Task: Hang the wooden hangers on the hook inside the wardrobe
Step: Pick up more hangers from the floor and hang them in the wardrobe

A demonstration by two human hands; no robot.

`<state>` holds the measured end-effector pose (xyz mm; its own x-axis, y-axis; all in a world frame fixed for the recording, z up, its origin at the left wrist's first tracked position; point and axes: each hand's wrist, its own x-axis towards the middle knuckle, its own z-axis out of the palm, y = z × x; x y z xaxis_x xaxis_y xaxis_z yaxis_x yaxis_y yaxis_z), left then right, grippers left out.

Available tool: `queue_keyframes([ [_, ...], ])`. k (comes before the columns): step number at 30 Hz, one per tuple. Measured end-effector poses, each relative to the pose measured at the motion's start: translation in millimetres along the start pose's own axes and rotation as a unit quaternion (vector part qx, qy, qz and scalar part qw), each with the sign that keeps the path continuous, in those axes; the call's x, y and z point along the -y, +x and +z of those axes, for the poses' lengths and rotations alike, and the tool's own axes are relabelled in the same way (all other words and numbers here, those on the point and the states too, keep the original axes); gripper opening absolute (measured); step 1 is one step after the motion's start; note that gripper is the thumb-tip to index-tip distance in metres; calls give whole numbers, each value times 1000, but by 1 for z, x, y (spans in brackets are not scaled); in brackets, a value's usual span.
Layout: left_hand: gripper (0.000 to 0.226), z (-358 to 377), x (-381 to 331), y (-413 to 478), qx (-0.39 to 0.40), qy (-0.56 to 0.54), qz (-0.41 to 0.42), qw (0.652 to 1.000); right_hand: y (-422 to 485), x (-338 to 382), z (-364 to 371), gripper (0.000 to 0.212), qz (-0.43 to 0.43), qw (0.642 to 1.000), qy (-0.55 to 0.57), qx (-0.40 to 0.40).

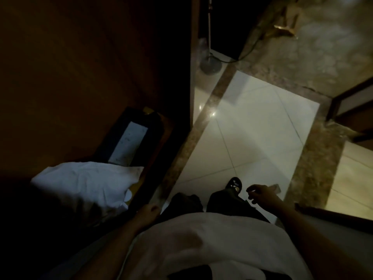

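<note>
Both hands hang low and empty. The left hand (150, 209) has its grip curled loosely together, clamped on nothing, just beside the wardrobe (84, 73) edge. The right hand (260, 194) is spread apart over the floor (252, 126), well right of the wardrobe. No hanger or hook is visible, so I cannot say where they are. A white pillow (84, 184) lies in the wardrobe's base, with a dark tray (129, 138) behind it. The dimness is the likely risk: a hanger could miss the hook and drop onto the tiles. The wardrobe's upper part is cut off, its interior nearly black.
</note>
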<state>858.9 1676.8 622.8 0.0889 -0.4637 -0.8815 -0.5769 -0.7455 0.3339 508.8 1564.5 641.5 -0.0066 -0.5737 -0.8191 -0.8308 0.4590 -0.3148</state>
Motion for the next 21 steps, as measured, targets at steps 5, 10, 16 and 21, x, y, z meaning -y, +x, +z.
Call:
queue_keyframes([
  [5, 30, 11, -60, 20, 30, 25, 4, 999, 0, -59, -25, 26, 54, 997, 46, 7],
  [10, 19, 18, -164, 49, 13, 25, 35, 999, 13, -109, -70, 27, 69, 995, 71, 13],
  [16, 26, 41, -281, 76, -26, -10, 72, 997, 37, -147, -153, 29, 64, 992, 110, -26],
  [21, 18, 71, -342, 83, -11, 4, 96, 995, 63, -155, -227, 30, 55, 984, 153, -66],
])
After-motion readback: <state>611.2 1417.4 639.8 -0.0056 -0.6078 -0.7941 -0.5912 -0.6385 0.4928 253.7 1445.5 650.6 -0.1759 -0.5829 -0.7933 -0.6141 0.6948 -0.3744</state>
